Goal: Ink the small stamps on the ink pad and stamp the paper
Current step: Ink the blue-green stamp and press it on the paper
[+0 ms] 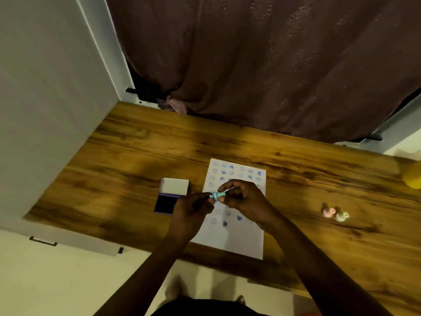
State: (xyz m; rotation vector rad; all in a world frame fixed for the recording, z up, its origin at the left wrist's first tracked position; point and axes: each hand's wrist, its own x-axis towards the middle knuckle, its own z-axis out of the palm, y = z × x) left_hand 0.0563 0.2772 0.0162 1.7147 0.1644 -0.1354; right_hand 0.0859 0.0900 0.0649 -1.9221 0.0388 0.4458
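Above the middle of the white paper (230, 238), both hands meet around a small teal stamp (218, 196). Fingers of the left hand (191, 213) pinch one end of it, and the right hand (243, 199) curls over the other end, so the stamp lies roughly sideways between them, held off the sheet. Rows of blue stamped marks (some solid hearts, others faint rings) cover the paper above and below the hands. Just left of the sheet sits the ink pad (167, 202), open, its dark blue surface showing and its pale lid (175, 186) folded back behind it. Well off to the right, on the wooden table (118, 160), a pink stamp (328, 212) and a cream stamp (341, 216) stand side by side, nearly touching.
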